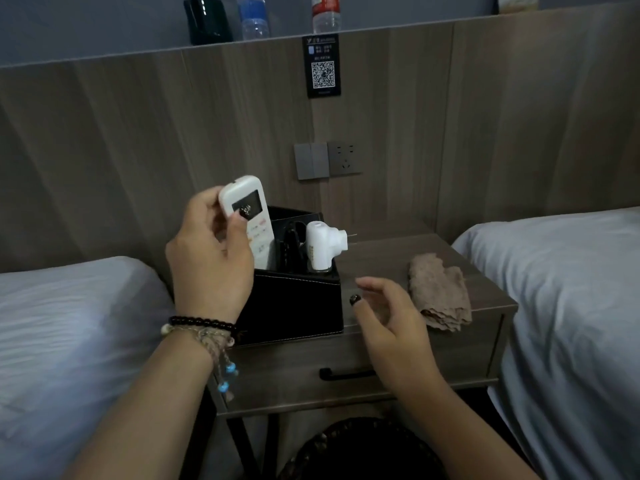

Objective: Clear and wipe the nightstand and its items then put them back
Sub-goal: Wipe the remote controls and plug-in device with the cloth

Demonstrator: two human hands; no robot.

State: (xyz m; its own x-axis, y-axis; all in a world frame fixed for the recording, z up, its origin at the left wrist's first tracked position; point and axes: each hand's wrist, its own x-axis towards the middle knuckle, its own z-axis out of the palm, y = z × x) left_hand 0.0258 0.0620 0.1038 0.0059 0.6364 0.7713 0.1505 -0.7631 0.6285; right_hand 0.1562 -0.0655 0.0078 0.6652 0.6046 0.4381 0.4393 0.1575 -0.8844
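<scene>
Left hand (211, 261) grips remote (247, 216), seemingly above organizer (294, 303).

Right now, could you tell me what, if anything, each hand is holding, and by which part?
The left hand grips the white remote control by its upper half; the right hand holds nothing.

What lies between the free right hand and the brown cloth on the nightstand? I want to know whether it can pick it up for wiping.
Nothing visible. The right hand hovers open over the nightstand, and the cloth lies just to its right. The black organizer box stands on its other side.
</scene>
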